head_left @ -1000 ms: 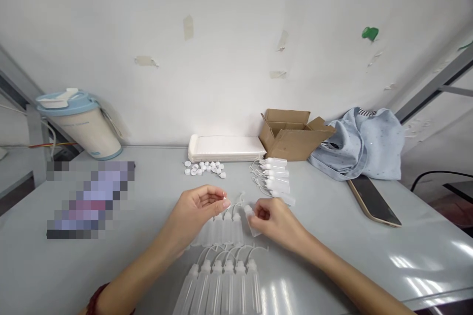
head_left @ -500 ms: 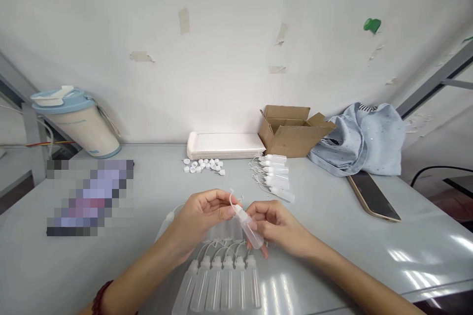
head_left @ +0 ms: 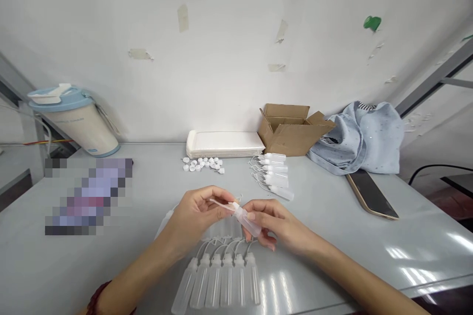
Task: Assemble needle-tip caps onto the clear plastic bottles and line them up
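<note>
A small translucent plastic squeeze bottle is held tilted above the table, its neck up and to the left. My right hand has thumb and fingers closed round its body. At the neck, my left hand pinches the thin white strap, which points left across the fingers; the fingertips are partly hidden. Below, a front row of similar bottles lies side by side, straps at the top. More bottles lie behind that row, half covered by my hands. Several strapped bottles lie farther back on the right.
Loose white caps are scattered before a stack of white trays. An open cardboard box, a light blue cloth bag and a phone are at the right. A tumbler and a blurred-out object are at the left.
The strap has swung from pointing up to lying leftward over my left fingers. The held bottle has tipped flatter, and my right fingers have shifted along its body.
</note>
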`<action>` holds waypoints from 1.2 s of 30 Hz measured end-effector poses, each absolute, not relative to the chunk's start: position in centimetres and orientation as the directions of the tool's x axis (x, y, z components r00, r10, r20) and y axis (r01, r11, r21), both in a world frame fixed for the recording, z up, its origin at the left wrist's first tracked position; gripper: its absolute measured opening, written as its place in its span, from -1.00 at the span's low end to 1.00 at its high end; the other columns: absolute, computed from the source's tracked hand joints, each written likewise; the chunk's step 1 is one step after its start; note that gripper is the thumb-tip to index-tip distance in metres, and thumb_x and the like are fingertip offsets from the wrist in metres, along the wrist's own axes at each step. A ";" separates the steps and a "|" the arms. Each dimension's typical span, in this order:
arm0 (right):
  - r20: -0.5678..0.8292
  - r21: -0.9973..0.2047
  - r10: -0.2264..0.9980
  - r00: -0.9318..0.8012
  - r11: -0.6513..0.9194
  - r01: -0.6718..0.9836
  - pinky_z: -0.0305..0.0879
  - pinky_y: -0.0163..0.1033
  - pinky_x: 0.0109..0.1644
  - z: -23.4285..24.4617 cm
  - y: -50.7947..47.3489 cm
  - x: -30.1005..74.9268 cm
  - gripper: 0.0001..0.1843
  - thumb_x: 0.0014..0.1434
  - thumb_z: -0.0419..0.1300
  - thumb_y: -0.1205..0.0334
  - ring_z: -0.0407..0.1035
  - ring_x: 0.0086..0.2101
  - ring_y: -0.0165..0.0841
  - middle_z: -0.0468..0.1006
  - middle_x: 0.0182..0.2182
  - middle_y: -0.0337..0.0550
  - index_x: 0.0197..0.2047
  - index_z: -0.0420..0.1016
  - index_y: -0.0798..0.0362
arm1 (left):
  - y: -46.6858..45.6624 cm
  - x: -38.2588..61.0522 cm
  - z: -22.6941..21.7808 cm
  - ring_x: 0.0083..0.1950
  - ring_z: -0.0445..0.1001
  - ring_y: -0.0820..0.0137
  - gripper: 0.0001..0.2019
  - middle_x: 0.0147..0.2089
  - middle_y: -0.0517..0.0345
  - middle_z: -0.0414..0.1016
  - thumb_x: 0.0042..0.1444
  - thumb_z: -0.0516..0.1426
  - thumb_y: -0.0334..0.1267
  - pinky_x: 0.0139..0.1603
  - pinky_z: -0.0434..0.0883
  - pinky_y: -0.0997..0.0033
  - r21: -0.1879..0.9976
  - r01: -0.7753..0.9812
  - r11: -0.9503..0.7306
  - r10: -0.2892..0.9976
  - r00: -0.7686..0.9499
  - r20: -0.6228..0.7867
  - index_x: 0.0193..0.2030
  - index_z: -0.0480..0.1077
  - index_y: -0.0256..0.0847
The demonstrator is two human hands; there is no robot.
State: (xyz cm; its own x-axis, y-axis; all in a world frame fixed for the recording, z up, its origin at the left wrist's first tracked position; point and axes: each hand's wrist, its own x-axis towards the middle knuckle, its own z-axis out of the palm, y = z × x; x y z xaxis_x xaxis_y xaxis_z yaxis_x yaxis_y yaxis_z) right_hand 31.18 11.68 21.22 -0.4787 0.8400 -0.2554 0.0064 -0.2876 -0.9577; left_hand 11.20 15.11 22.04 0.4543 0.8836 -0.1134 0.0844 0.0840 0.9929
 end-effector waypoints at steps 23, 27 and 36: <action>-0.260 -0.921 0.820 -0.511 -0.369 -0.123 -0.22 -0.37 -0.59 20.6 11.9 31.4 -0.62 0.18 0.14 -0.06 -0.05 -0.65 -0.60 0.36 -0.51 -0.26 -0.36 0.36 0.14 | 14.9 11.0 22.5 -0.20 0.46 0.30 -0.81 -0.25 0.14 0.54 0.14 0.12 -0.13 -0.17 0.39 0.38 0.923 0.331 -0.197 0.841 0.540 -0.013 -0.23 0.51 -0.12; -0.288 -0.909 0.803 -0.522 -0.401 -0.115 -0.26 -0.37 -0.60 20.7 11.9 31.3 -0.60 0.17 0.13 -0.08 -0.10 -0.66 -0.61 0.34 -0.54 -0.29 -0.40 0.34 0.14 | 15.0 10.7 22.5 -0.17 0.45 0.30 -0.80 -0.21 0.13 0.54 0.15 0.09 -0.17 -0.13 0.38 0.37 0.898 0.326 -0.295 0.795 0.606 0.040 -0.17 0.52 -0.09; -0.248 -0.949 0.830 -0.499 -0.311 -0.046 -0.18 -0.36 -0.56 20.6 11.7 31.1 -0.61 0.23 0.05 -0.09 -0.04 -0.63 -0.58 0.33 -0.51 -0.29 -0.28 0.32 0.11 | 14.6 10.8 22.3 -0.27 0.44 0.33 -0.78 -0.30 0.19 0.54 0.19 0.06 -0.11 -0.26 0.34 0.42 0.884 0.404 -0.238 0.811 0.583 -0.048 -0.24 0.51 -0.10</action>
